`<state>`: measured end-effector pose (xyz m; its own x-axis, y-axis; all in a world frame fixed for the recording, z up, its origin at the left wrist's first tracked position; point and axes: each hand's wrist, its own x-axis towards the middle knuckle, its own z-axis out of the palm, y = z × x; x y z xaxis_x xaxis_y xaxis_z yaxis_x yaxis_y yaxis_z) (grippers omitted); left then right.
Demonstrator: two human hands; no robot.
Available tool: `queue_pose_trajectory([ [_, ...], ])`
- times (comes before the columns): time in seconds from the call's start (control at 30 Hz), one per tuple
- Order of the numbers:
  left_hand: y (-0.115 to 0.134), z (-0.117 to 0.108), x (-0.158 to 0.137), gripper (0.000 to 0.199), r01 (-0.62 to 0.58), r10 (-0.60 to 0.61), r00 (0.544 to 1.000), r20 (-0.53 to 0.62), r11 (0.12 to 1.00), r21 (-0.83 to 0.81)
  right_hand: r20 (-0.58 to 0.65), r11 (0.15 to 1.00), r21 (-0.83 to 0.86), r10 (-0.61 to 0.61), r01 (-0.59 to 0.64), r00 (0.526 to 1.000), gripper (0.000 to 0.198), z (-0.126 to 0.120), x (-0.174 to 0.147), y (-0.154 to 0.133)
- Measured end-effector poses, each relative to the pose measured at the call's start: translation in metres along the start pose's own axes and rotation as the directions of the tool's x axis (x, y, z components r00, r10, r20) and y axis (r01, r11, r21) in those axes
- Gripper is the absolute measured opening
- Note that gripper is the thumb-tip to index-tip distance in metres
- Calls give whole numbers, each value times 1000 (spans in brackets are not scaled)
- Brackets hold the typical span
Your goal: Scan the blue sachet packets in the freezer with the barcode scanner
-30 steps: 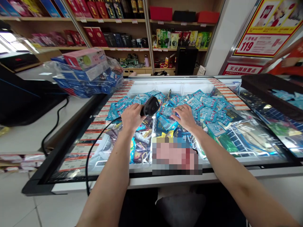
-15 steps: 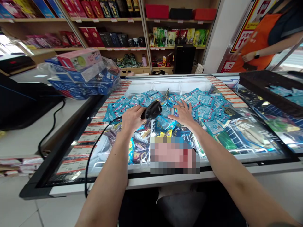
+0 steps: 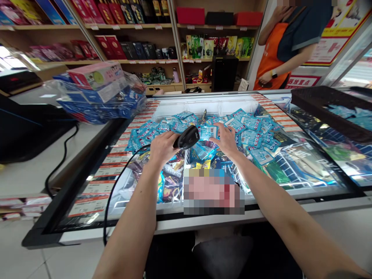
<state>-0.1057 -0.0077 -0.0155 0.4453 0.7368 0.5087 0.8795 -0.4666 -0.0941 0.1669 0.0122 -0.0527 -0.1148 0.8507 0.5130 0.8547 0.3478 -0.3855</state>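
The left hand (image 3: 161, 147) is clenched round the grip of a black barcode scanner (image 3: 188, 136), whose head points right, toward the blue packet (image 3: 208, 132) that the right hand (image 3: 227, 140) pinches by its near edge and holds up just beside the scanner's nose, above the open chest freezer (image 3: 95, 182). The packet's face shows a pale label, but its print is too small to read. The scanner's handle is hidden inside the fist; only its black cable (image 3: 112, 193) shows, dropping over the freezer's front rim and passing behind the left forearm. Below the packet lies a heap of like blue packets (image 3: 250, 133), filling the far half of the freezer; the darker wrappers nearer the front are a jumble that cannot be told apart, and a blurred patch covers the middle of the front edge. To the right, glare on the sliding glass lid (image 3: 314, 162) veils what is under it, and a dark tray (image 3: 328, 108) on it is cut off by the picture's edge. At left, a plastic-wrapped stack of boxes (image 3: 99, 91) sits on the table (image 3: 31, 162). Behind the freezer stands a person in an orange apron (image 3: 270, 50), cut off at the top.
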Motion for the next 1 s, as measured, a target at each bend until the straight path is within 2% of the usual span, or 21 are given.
queue_pose_trajectory([
  [0.27,6,1,1,30,-28,28,999,25,999,-31,-108,993,104,58,-47,992,48,1,3,8],
  [0.47,14,-2,2,28,-45,46,999,18,997,-64,-146,990,65,132,-124,980,15,3,5,9],
  [0.63,17,-3,2,29,-50,50,999,-6,995,-90,-229,972,52,236,-231,944,14,4,6,14],
  [0.77,16,-3,2,29,-23,22,1000,-12,994,-110,-221,954,88,300,-287,928,17,7,7,20],
  [1.0,16,-3,3,29,-54,46,996,-78,992,-112,-206,947,153,309,-281,928,19,8,8,24],
])
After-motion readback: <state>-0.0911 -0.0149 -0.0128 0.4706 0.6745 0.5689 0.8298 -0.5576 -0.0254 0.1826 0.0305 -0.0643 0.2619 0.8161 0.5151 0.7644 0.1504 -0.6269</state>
